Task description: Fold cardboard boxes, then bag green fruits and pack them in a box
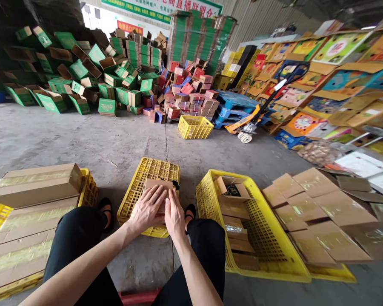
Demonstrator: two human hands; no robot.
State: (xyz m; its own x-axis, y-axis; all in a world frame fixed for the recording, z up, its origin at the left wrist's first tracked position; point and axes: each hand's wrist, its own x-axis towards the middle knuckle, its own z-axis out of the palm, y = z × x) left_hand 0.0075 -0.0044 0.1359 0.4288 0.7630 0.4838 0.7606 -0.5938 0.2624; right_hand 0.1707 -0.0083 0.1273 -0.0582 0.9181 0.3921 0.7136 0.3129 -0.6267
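A small brown cardboard box (153, 183) rests on an upturned yellow plastic crate (156, 167) between my knees. My left hand (149, 207) lies flat across the top of the box, fingers stretched out. Along the right edge of the box, my right hand (174, 213) is held straight, its fingers extended and close together. Both hands cover much of the box. Just past my right fingertips sits a small black object (176, 185), too hidden to make out.
At my right, a yellow crate (268, 231) holds several small boxes, one open box (232, 189) with dark contents. Further right are stacked cartons (319, 208). Long taped cartons (35, 185) lie at left. Ahead are another yellow crate (195, 128), a pallet jack (247, 127) and piled green boxes (107, 106).
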